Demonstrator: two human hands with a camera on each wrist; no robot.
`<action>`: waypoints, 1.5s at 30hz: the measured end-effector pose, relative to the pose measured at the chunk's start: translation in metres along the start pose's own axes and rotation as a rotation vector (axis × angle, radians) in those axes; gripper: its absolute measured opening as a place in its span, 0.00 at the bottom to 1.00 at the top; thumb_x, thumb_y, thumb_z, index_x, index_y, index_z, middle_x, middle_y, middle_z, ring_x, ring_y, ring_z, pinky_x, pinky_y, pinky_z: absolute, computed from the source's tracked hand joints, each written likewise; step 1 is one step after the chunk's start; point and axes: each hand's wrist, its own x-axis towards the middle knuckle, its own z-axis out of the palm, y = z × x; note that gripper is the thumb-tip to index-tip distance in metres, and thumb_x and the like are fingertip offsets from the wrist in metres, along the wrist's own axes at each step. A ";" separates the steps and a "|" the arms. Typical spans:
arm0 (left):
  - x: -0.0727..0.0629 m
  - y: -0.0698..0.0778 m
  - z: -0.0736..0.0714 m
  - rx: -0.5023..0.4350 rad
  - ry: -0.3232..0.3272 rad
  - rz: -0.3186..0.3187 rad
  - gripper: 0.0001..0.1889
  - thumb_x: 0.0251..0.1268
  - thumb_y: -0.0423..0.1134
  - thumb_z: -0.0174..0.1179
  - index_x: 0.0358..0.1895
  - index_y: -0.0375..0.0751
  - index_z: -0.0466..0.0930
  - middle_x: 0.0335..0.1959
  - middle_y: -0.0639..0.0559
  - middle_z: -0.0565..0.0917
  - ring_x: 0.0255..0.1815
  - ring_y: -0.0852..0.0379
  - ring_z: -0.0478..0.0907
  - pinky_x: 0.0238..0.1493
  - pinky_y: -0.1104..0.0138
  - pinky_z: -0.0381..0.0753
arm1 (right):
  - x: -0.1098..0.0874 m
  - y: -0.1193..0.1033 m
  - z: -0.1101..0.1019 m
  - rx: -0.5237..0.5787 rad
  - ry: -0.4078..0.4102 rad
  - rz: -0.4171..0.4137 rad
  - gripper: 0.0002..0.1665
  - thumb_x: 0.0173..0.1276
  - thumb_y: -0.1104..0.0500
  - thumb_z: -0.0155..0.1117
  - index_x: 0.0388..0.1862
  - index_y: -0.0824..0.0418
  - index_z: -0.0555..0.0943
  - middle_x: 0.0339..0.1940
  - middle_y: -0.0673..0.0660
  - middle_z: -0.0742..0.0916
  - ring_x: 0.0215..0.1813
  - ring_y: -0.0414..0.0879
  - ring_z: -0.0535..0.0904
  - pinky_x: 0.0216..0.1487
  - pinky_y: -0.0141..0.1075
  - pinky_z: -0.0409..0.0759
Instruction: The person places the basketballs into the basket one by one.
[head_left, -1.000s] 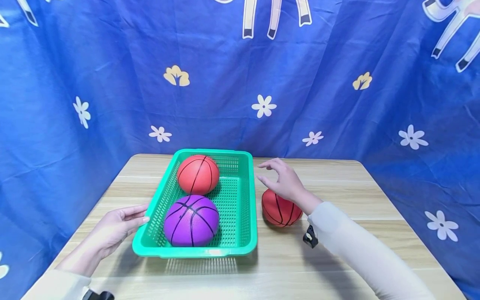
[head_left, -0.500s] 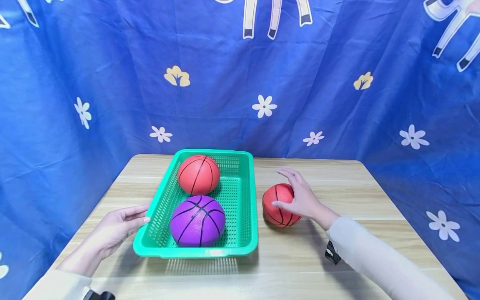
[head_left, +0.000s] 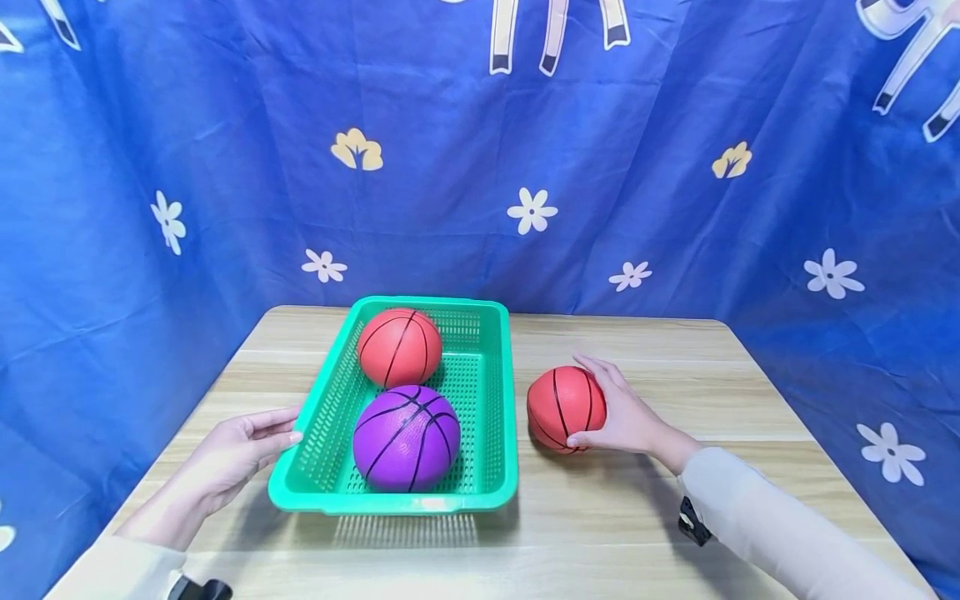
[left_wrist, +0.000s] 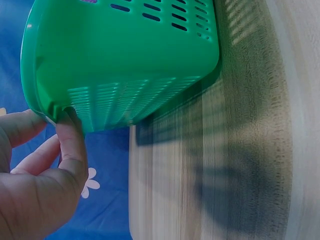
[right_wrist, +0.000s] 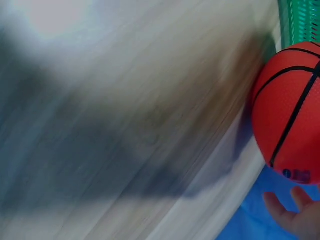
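My left hand [head_left: 243,454] pinches the left rim of a green plastic basket [head_left: 390,503], thumb and fingers on its lip, as the left wrist view shows up close. Inside the basket a red basketball [head_left: 399,347] lies at the back and a purple basketball [head_left: 407,437] in front of it. Right of the basket, another red basketball [head_left: 562,408] stands on the table. My right hand [head_left: 626,417] is spread around that ball's right side, thumb toward its front. In the right wrist view the visible fingertips [right_wrist: 272,200] are just off the ball's surface.
The basket and the loose ball stand on a light wood table [head_left: 645,533], with a narrow gap between them. A blue curtain [head_left: 450,167] with flower prints hangs behind the table and along both sides.
My right hand has moved from above the loose red basketball to its right side. The purple basketball has rolled rightward inside the basket. My left hand keeps its hold on the rim.
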 end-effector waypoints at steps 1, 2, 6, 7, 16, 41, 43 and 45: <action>0.000 0.000 0.000 -0.002 0.000 0.001 0.32 0.68 0.31 0.56 0.65 0.12 0.53 0.55 0.34 0.75 0.44 0.68 0.78 0.48 0.73 0.80 | -0.001 0.001 0.000 0.003 -0.005 0.001 0.68 0.36 0.34 0.80 0.75 0.40 0.54 0.69 0.56 0.64 0.61 0.57 0.69 0.54 0.55 0.77; 0.000 0.000 0.000 -0.003 -0.001 0.001 0.32 0.68 0.31 0.56 0.65 0.13 0.53 0.55 0.34 0.76 0.44 0.68 0.78 0.48 0.73 0.80 | -0.002 0.002 0.000 0.006 -0.008 0.000 0.69 0.36 0.34 0.80 0.75 0.41 0.54 0.69 0.57 0.64 0.61 0.58 0.69 0.54 0.56 0.77; 0.000 0.001 0.000 0.002 -0.004 -0.006 0.32 0.68 0.31 0.56 0.65 0.13 0.53 0.56 0.33 0.75 0.44 0.68 0.78 0.49 0.73 0.79 | -0.004 0.004 -0.001 0.000 -0.023 0.005 0.70 0.34 0.35 0.81 0.75 0.45 0.55 0.68 0.59 0.64 0.61 0.60 0.70 0.54 0.57 0.76; 0.000 0.001 0.000 0.006 -0.005 -0.009 0.32 0.69 0.32 0.56 0.65 0.13 0.53 0.57 0.33 0.74 0.45 0.69 0.78 0.49 0.73 0.79 | -0.005 0.004 -0.001 -0.003 -0.028 0.005 0.70 0.34 0.35 0.81 0.75 0.47 0.55 0.67 0.60 0.65 0.61 0.60 0.70 0.54 0.57 0.77; 0.000 0.003 0.000 0.010 -0.007 -0.016 0.32 0.69 0.32 0.56 0.66 0.14 0.52 0.59 0.30 0.71 0.45 0.69 0.77 0.49 0.74 0.79 | -0.002 0.004 -0.003 0.019 -0.030 0.027 0.65 0.35 0.41 0.83 0.72 0.48 0.60 0.63 0.63 0.69 0.57 0.60 0.72 0.49 0.54 0.80; 0.000 0.000 0.000 0.001 -0.006 -0.006 0.32 0.68 0.32 0.56 0.65 0.14 0.53 0.57 0.33 0.74 0.45 0.69 0.77 0.49 0.74 0.79 | 0.039 -0.019 -0.049 -0.006 -0.033 0.044 0.58 0.39 0.46 0.83 0.70 0.48 0.63 0.60 0.62 0.72 0.57 0.60 0.72 0.48 0.55 0.80; 0.000 0.000 0.000 -0.001 -0.006 -0.007 0.32 0.68 0.32 0.56 0.65 0.14 0.53 0.56 0.34 0.75 0.45 0.69 0.77 0.49 0.74 0.79 | 0.045 -0.024 -0.053 -0.012 -0.031 0.048 0.59 0.39 0.45 0.83 0.70 0.46 0.62 0.59 0.62 0.72 0.56 0.60 0.72 0.47 0.54 0.81; 0.000 0.000 0.000 -0.005 -0.005 -0.010 0.32 0.68 0.32 0.56 0.65 0.14 0.53 0.56 0.34 0.75 0.45 0.68 0.77 0.49 0.74 0.79 | 0.051 -0.028 -0.057 -0.017 -0.028 0.039 0.59 0.39 0.46 0.83 0.70 0.45 0.62 0.58 0.62 0.72 0.56 0.59 0.72 0.47 0.54 0.81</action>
